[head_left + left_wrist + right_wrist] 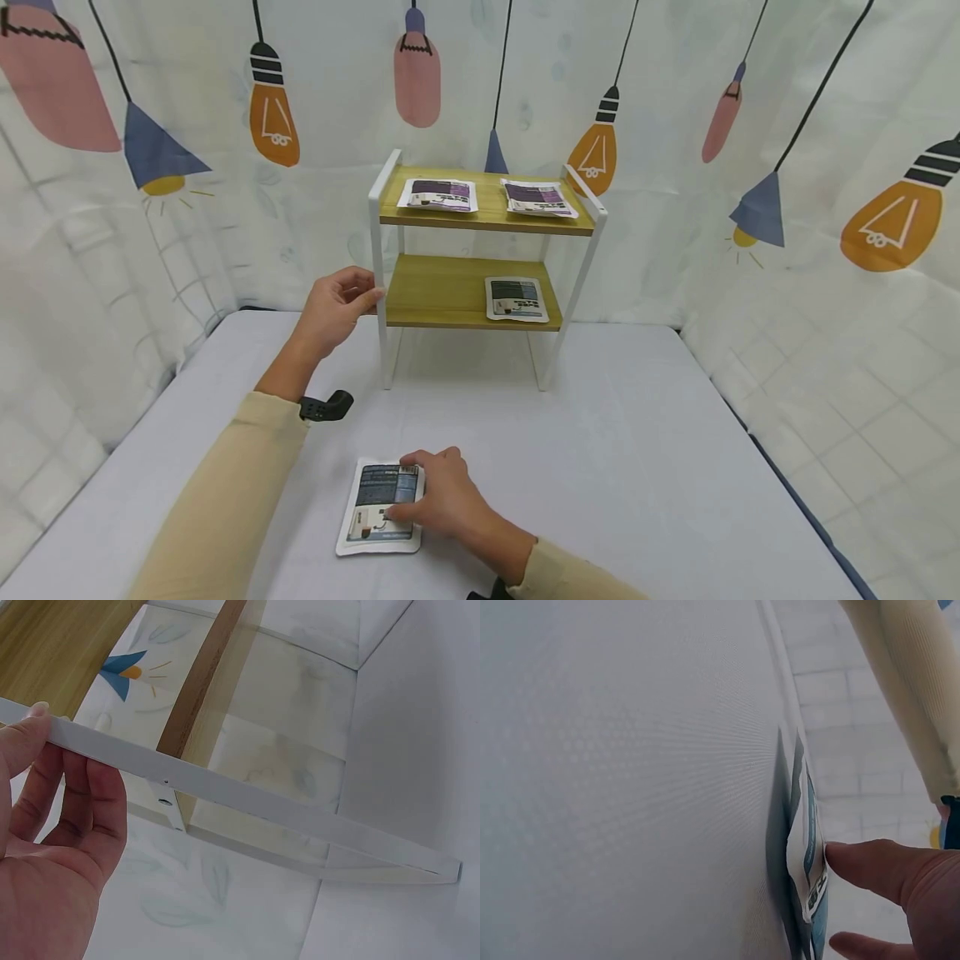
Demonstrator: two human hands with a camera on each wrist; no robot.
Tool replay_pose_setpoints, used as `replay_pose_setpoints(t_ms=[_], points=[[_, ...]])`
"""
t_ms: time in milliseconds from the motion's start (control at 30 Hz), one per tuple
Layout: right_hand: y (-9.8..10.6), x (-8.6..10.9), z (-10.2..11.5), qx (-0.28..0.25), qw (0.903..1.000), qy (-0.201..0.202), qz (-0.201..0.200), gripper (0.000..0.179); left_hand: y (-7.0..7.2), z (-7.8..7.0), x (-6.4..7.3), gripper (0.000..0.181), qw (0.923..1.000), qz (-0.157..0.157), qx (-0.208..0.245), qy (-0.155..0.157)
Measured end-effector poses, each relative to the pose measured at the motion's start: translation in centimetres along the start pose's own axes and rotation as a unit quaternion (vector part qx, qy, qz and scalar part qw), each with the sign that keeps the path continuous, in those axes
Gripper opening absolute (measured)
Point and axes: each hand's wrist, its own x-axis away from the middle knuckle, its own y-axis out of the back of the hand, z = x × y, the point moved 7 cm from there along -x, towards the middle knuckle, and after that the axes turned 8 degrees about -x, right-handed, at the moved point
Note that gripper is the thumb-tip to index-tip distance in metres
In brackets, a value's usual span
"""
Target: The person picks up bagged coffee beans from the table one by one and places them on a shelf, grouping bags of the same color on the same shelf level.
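My left hand [339,310] grips the white side post of a small two-tier shelf [450,318]. In the left wrist view the thumb lies on one side of the white post [247,791], with curled fingers behind it. A flat white-edged packet [362,527] with a dark blue and pale label lies on the table near the front. Over its right side is my right hand [448,497], thumb and forefinger spread apart. The right wrist view shows the thumb at the face of the packet [799,851]; another fingertip is near its lower part.
Two purple-labelled packets, one left [438,195] and one right [540,198], lie on the upper shelf board. A dark-labelled packet [516,298] lies at the right of the lower board. White cloth covers the table [637,467]; a lamp-patterned curtain [660,250] surrounds it.
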Motion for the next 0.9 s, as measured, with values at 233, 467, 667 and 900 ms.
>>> replay_pose_setpoints(t_ms=[233, 467, 667, 900], points=[[-0.08, -0.09, 0.09, 0.005, 0.9999, 0.006, -0.008, 0.062, 0.12, -0.17, 0.06, 0.026, 1.0000, -0.002, 0.001, -0.001], [-0.22, -0.22, 0.03, 0.017, 0.9997, 0.009, -0.011, 0.063, 0.19, -0.27, 0.16, 0.026, 1.0000, -0.003, -0.007, 0.000], [-0.22, -0.25, 0.07, 0.020, 0.9995, 0.022, -0.009, 0.062, 0.12, -0.15, 0.25, 0.026, 0.9999, -0.003, -0.010, 0.010], [-0.13, -0.30, 0.05, 0.005, 0.9990, 0.043, -0.003, 0.063, 0.05, -0.21, 0.23, 0.027, 0.9999, -0.002, -0.012, 0.005]])
